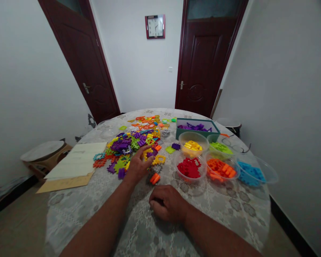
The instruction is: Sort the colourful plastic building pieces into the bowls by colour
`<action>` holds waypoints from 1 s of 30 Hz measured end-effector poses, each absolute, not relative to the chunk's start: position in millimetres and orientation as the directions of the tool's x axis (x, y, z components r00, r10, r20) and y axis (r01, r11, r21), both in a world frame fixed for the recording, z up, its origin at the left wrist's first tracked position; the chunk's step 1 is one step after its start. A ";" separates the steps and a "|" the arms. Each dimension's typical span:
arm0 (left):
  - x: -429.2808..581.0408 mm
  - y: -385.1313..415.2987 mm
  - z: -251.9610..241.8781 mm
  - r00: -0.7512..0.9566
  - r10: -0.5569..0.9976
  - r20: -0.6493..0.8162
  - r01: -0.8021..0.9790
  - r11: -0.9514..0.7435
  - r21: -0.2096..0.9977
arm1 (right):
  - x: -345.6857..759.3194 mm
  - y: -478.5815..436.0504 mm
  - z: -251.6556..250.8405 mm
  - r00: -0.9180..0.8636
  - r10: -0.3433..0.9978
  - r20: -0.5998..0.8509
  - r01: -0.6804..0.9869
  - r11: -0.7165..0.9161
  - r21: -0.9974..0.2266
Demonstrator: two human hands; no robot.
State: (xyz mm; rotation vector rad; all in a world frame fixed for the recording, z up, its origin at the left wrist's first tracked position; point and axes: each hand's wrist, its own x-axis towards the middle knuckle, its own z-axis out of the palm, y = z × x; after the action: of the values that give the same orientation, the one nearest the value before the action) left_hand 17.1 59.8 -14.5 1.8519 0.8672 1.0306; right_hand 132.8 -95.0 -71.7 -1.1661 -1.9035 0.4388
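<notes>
My left hand reaches into a heap of mixed plastic building pieces, fingers stretched out and thumb apart. Under and beside its fingertips lie a yellow piece and some purple ones, partly hidden by the fingers. A yellow notched piece is just right of the thumb. My right hand rests on the tablecloth with its fingers curled in, and nothing shows in it. Orange pieces lie between the two hands.
Clear bowls hold sorted pieces: yellow, red, orange, green and blue. Behind them stands a green box with purple pieces. Eyeglasses lie at the right, papers at the left.
</notes>
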 end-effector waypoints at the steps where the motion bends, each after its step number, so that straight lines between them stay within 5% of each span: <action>1: 12.7 60.5 -11.0 0.383 0.887 0.258 0.050 -0.299 0.953 | 132.3 -95.3 -71.0 -0.197 0.860 0.470 0.560 0.492 -0.666; 3: 5.6 60.6 -5.0 0.361 0.924 0.125 -0.239 -0.037 0.970 | 131.7 -96.6 -69.5 -0.173 0.873 0.456 0.560 0.467 -0.684; 5: 1.0 58.6 -0.3 0.406 0.913 0.036 -0.470 0.174 0.866 | 131.9 -98.3 -67.7 -0.138 0.886 0.443 0.566 0.438 -0.699; 8: -1.3 51.3 4.9 0.483 0.875 0.006 -0.617 0.336 0.712 | 132.4 -100.4 -65.0 -0.004 0.899 0.438 0.566 0.363 -0.741; 14: -0.7 24.6 1.2 0.583 0.811 -0.048 -0.641 0.496 0.586 | 130.5 -101.0 -65.1 0.386 0.829 0.404 0.434 0.223 -0.873; 30: 1.9 22.7 -21.7 0.481 0.825 -0.296 -0.663 0.563 0.493 | 120.8 -83.1 -66.3 0.457 0.866 0.202 0.044 0.205 -0.978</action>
State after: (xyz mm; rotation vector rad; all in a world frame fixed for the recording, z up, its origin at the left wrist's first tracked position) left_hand 1.9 22.7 -21.7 0.3327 0.5419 0.9282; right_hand 120.8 -83.1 -66.3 -1.2401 -0.9429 0.7113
